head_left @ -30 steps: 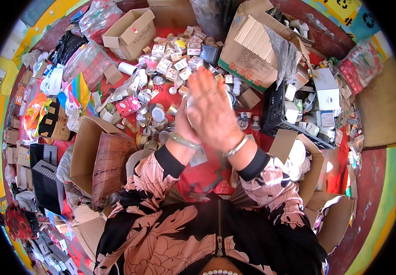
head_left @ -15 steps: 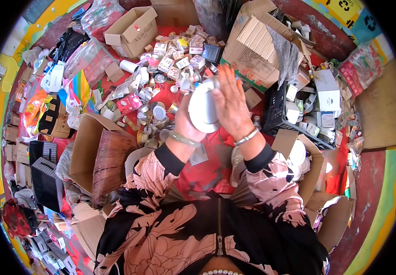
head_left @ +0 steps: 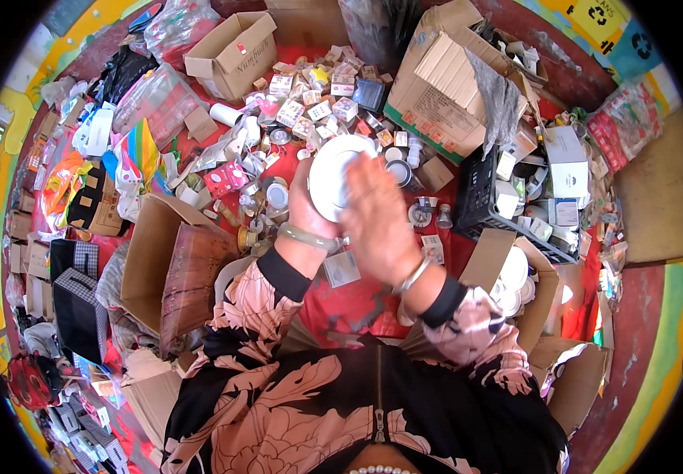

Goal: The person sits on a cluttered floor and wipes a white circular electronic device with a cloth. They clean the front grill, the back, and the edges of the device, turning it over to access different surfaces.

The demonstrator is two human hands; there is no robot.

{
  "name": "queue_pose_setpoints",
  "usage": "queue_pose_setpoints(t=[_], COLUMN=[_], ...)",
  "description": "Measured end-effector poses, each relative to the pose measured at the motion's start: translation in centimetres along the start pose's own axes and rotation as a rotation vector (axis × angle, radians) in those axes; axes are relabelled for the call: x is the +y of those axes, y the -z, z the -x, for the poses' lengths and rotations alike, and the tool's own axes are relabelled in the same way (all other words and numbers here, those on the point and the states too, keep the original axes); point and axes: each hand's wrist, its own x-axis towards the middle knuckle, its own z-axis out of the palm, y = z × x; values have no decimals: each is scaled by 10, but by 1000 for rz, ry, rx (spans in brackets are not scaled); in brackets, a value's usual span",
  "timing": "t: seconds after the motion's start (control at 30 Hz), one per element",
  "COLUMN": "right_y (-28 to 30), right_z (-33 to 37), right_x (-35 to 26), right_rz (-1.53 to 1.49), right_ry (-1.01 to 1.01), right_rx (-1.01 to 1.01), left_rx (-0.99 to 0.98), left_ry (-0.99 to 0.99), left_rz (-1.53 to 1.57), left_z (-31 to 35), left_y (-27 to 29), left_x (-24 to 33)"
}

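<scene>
My left hand (head_left: 304,207) is closed round the left edge and underside of a white round lid (head_left: 328,180), a disc with a raised rim, held up in front of me; most of its fingers are hidden behind it. Across the lid's right side lies my right hand (head_left: 381,223), blurred by motion, its fingers stretched out rather flat and touching or nearly touching the surface. Below the hands, a flat pale packet (head_left: 342,269) rests on the red floor covering. Past the lid lies a heap of small boxes (head_left: 290,111), jars and lids.
An open cardboard box (head_left: 150,261) stands left; another box (head_left: 543,294) with several white round lids (head_left: 514,268) sits right. Beyond that is a black crate (head_left: 468,197) full of small packages. Large cartons (head_left: 436,87) stand at the back, with plastic bags at the left.
The lid and my left hand have shifted slightly left. My right hand has slid down and left across the lid, uncovering jars and small boxes behind it.
</scene>
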Motion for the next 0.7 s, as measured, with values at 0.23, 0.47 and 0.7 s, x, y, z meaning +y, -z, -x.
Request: queue_pose_setpoints(t=[0.23, 0.47, 0.7], right_y=[20, 19, -1], right_z=[-37, -6, -2], right_x=[12, -32, -3], right_rz=[-229, -362, -169], right_ry=[-70, 95, -63], right_rx=[309, 82, 66], left_rx=[-96, -214, 103], left_ry=[20, -3, -63], left_rz=[241, 128, 28], left_z=[3, 10, -1], left_y=[21, 17, 4], left_x=[-26, -3, 2])
